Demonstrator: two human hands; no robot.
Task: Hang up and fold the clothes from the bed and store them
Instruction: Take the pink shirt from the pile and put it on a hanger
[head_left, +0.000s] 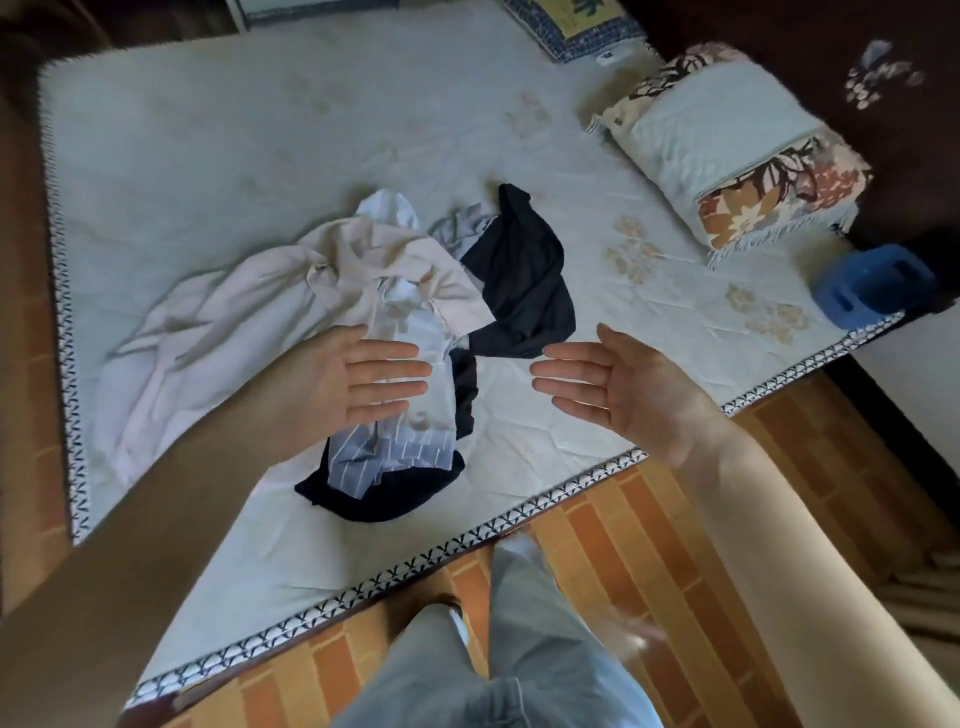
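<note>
The task seems to be at its beginning: the clothes (363, 312) lie crumpled on the bed (208, 156), under and beyond the fingers. Both the left hand (353, 384) and the right hand (618, 389) are flat, fingers straight and released, holding nothing. The next move probably calls for lowering the fingers and pinching one garment free.

Bed (218, 130) cover: quilted cloth, matt, pale. Pink shirt (218, 312): thin creased cloth. Striped shirt (384, 452): light woven cloth. Dark garment (524, 280): soft matt cloth. Floor (649, 525): wood-look planks, slight sheen. Blue box (872, 286): smooth plastic.
</note>
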